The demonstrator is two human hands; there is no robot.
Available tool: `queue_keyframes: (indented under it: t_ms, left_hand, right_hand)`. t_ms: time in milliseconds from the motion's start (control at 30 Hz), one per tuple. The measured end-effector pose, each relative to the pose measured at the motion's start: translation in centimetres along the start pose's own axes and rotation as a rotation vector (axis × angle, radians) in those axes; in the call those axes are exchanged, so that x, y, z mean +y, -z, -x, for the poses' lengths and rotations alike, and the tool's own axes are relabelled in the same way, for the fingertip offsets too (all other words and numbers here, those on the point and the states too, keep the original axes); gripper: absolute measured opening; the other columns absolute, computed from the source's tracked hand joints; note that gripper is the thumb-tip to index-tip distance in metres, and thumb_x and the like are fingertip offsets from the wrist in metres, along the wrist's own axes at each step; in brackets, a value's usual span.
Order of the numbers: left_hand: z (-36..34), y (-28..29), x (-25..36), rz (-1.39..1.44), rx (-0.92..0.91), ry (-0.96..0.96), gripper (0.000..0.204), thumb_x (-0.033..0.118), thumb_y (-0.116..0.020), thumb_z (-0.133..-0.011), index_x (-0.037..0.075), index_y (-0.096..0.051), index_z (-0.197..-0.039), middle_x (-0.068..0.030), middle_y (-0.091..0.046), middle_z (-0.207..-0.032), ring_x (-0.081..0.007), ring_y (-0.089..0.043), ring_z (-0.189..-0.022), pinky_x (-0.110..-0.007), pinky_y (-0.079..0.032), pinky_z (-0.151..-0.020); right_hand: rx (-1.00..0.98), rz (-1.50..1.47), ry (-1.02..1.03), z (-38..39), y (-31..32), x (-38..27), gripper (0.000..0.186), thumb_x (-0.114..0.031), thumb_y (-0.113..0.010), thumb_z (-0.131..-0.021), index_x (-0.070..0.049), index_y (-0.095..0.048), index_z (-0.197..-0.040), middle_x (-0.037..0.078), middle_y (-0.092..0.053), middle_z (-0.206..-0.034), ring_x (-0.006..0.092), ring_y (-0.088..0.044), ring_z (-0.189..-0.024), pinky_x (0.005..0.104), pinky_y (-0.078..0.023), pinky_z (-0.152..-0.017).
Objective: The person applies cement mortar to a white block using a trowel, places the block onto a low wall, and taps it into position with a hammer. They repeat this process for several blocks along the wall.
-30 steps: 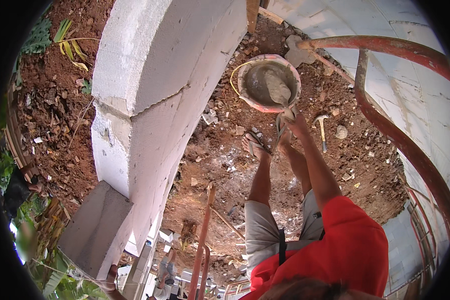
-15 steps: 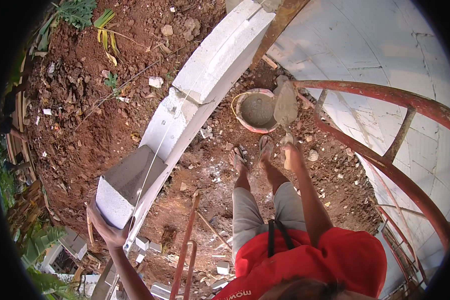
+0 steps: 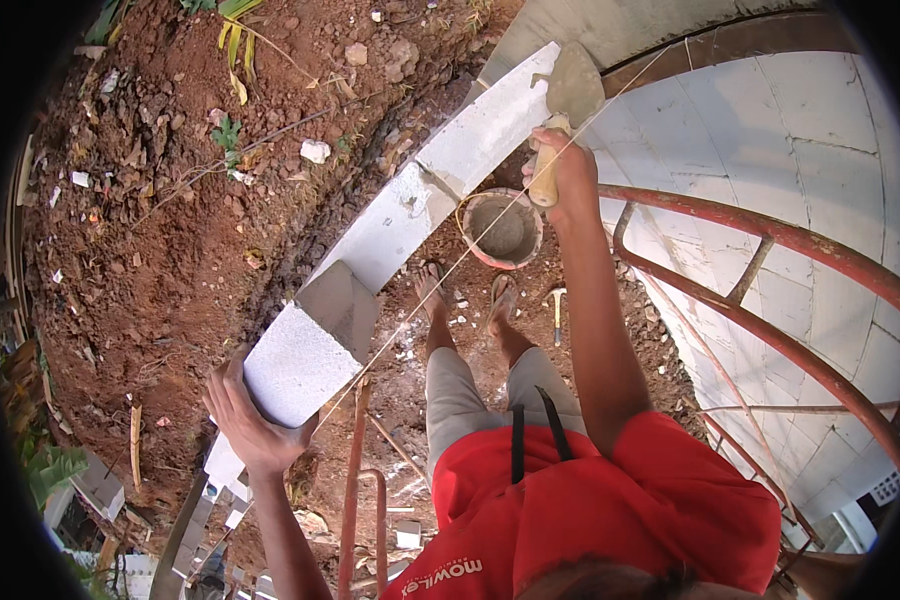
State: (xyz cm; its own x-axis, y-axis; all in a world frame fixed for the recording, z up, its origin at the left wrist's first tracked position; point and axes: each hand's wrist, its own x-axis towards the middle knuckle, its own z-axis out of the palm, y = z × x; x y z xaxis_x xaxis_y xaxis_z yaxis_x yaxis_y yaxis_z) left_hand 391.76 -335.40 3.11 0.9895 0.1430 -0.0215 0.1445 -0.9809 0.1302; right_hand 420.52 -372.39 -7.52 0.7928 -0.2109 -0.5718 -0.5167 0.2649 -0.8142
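Observation:
My left hand (image 3: 255,420) is curled round the near end of a white block (image 3: 295,365) on a narrow wall of similar blocks (image 3: 480,135); the block's far face is coated in grey mortar. My right hand (image 3: 570,175) grips the pale handle of a trowel, its blade (image 3: 575,85) covered in grey mortar and held at the wall's far end; whether it touches there I cannot tell. A taut string (image 3: 415,310) runs diagonally along the wall. Below my right hand, a round bucket (image 3: 500,255) of grey mortar stands on the ground.
A hammer (image 3: 558,312) lies on the soil near my sandalled feet. Red metal scaffold bars (image 3: 810,240) cross the right side before a pale block wall (image 3: 740,130). Reddish rubble-strewn soil (image 3: 130,250) and some plants lie left of the low wall; upright rusty poles (image 3: 355,470) stand near me.
My right hand has raised the trowel from the bucket to the wall's far end. My left hand remains at the block, with more of it now showing as the view has shifted.

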Motion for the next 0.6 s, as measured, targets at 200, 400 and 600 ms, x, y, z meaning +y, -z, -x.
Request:
queue_keyframes:
  t_ms: [200, 400, 600]
  left_hand:
    - [-0.5, 0.6, 0.6, 0.140, -0.022, 0.055, 0.102, 0.055, -0.086, -0.057, 0.007, -0.050, -0.140, -0.0167, -0.055, -0.118, -0.0364, -0.053, -0.111, -0.051, -0.037, -0.099]
    - [-0.7, 0.9, 0.3, 0.155, -0.062, 0.082, 0.098, 0.049, -0.086, -0.056, 0.009, -0.051, -0.138, -0.0145, -0.054, -0.116, -0.0349, -0.053, -0.109, -0.050, -0.037, -0.101]
    - [-0.5, 1.0, 0.1, 0.166, -0.066, 0.090, 0.100, 0.047, -0.085, -0.055, 0.009, -0.050, -0.140, -0.0148, -0.053, -0.112, -0.0349, -0.053, -0.108, -0.051, -0.037, -0.102]
  right_hand:
    - [0.058, 0.011, 0.018, 0.6, -2.6, -0.3, 0.026, -0.020, -0.074, -0.085, -0.004, -0.064, -0.103, 0.009, -0.062, -0.086, 0.0221, -0.062, -0.057, 0.0354, -0.051, -0.047]
    - [-0.003, -0.104, -0.031, 2.0, -1.5, -0.8, 0.027, -0.025, -0.072, -0.085, -0.004, -0.062, -0.099, 0.007, -0.058, -0.080, 0.0231, -0.063, -0.056, 0.0365, -0.050, -0.045]
    - [0.021, -0.006, -0.119, 8.4, -5.2, 4.1, 0.027, -0.023, -0.070, -0.088, -0.004, -0.060, -0.105, 0.006, -0.059, -0.079, 0.0198, -0.061, -0.053, 0.0344, -0.051, -0.044]
